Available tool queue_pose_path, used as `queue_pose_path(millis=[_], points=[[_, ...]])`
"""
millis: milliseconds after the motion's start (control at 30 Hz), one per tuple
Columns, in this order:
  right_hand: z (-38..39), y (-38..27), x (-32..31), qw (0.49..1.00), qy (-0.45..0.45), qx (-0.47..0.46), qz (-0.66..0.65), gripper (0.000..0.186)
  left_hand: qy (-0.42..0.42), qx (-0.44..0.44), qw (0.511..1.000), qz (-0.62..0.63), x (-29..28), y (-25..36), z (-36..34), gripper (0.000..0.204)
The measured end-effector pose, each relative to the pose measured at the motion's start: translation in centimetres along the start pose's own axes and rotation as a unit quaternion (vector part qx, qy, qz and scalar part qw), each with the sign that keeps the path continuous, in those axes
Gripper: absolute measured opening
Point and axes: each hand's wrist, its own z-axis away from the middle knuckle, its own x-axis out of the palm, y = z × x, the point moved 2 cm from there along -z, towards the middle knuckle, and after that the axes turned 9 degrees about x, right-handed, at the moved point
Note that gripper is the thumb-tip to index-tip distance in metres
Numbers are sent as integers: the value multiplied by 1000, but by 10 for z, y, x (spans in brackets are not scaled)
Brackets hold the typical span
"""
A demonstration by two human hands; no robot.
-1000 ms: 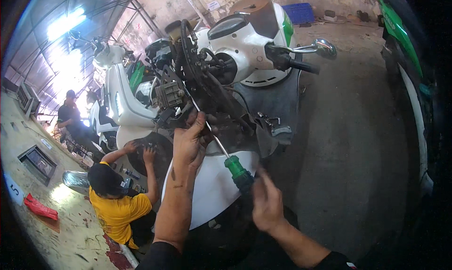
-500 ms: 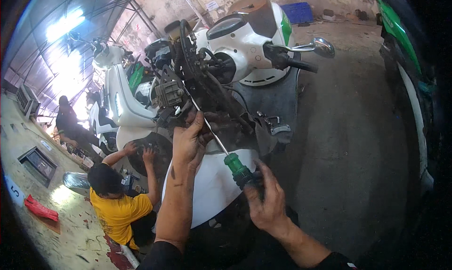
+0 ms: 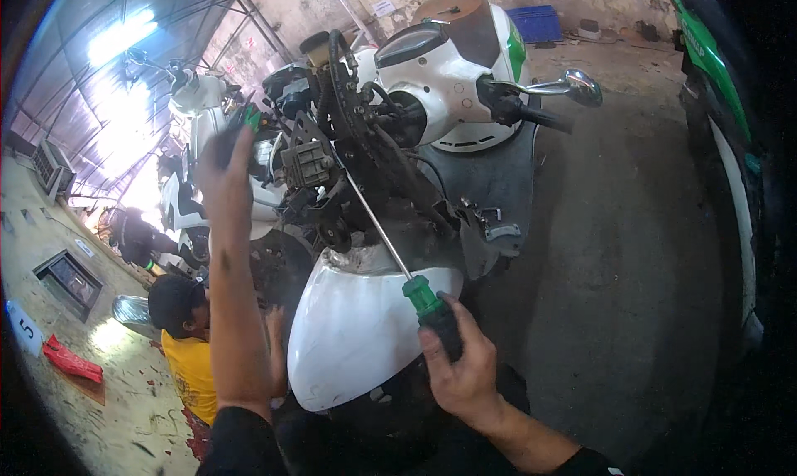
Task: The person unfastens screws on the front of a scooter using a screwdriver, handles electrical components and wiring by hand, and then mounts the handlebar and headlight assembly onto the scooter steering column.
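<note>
My right hand is closed round the dark rear of a screwdriver's green and black handle. The long metal shaft slants up and left, its tip end among the dark parts of the exposed scooter front. Just left of the shaft sits a grey finned box. Away to the left, my left hand is raised off the shaft and smeared by motion, its fingers hard to make out. Below the exposed frame lies a white front fender.
A white scooter with handlebar grip and mirror stands just behind. A person in a yellow shirt crouches close at left, partly behind my left forearm. Another green scooter stands at right. A blue crate lies by the wall.
My left hand has let go of the screwdriver shaft and moved up and left. My right hand still holds the handle. The crouching person's head has turned and their arms have shifted.
</note>
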Motion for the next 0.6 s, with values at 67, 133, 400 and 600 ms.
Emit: queue_pose_path(millis=[67,133,400,600], points=[[0,-2,5,983,-32,63,-170,55,15,2,1000,27,6,-39,-57,52],[3,-10,6,992,-21,32,-121,55,28,19,999,1,8,-85,-108,60],[-6,-10,5,997,39,-50,48,48,-134,-35,982,125,57,-121,-161,47],[-6,-12,5,987,-2,106,-125,38,-138,-35,983,113,57,-116,-155,36]])
